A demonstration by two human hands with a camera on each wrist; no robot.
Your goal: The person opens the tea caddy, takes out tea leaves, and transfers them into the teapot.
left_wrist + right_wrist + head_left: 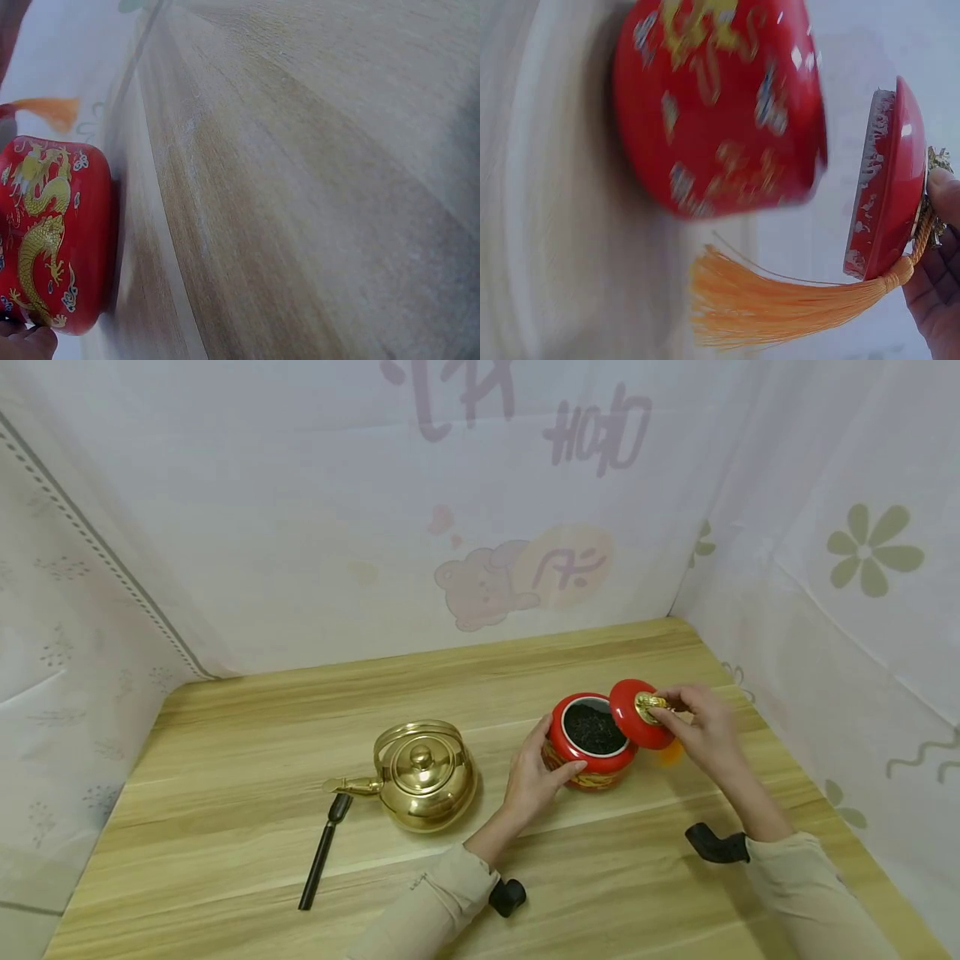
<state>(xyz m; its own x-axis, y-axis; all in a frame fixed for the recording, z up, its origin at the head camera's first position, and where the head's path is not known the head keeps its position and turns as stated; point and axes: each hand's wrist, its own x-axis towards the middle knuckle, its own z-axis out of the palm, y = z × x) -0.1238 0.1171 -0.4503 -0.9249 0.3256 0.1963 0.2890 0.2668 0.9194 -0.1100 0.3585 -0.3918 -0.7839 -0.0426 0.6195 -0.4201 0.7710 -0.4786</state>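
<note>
A red jar (596, 763) with a golden dragon pattern (46, 232) stands upright on the table, its mouth uncovered. Dark loose tea leaves (595, 729) fill much of its inside. My left hand (534, 774) holds the jar around its left and near side, thumb along the front. In my right hand (701, 727), thumb and fingers pinch the gold knob (651, 707) of the red lid (630, 710). That lid is tilted and raised off the jar, just right of the mouth. An orange tassel (802, 304) hangs from the knob in the right wrist view.
Left of the jar sits a brass teapot (427, 781) with an upright handle, its spout pointing left. A dark tea scoop (324, 852) lies below the spout. Patterned white cloth (337, 527) walls in the wooden table (247, 760) at the back and sides.
</note>
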